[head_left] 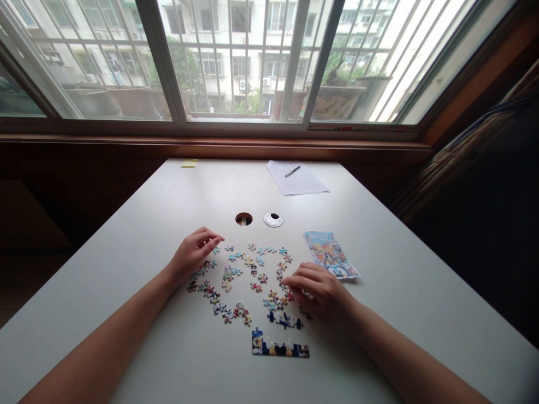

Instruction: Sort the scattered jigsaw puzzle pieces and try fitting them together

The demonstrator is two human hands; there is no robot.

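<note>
On the white table (pixel 185 370) we see loose puzzle pieces (pixel 227 286), spread in a rough ring with some more inside it. Taking this ring as our clock, the left hand (pixel 194 249) is at ten o'clock, its fingers softly bent and the thumb close to the forefinger; we cannot tell if it pinches a piece. The right hand (pixel 318 287) is at three o'clock, its fingers curled above the pieces there (their tips are partly hidden, so we cannot tell whether they hold one). At five o'clock lies an L-shaped joined section (pixel 280 350), and just above it a dark strip of pieces (pixel 285 320). The picture sheet (pixel 329 253) lies at two o'clock, and the papers (pixel 309 184) with a pen (pixel 292 171) near one o'clock, farther away.
</note>
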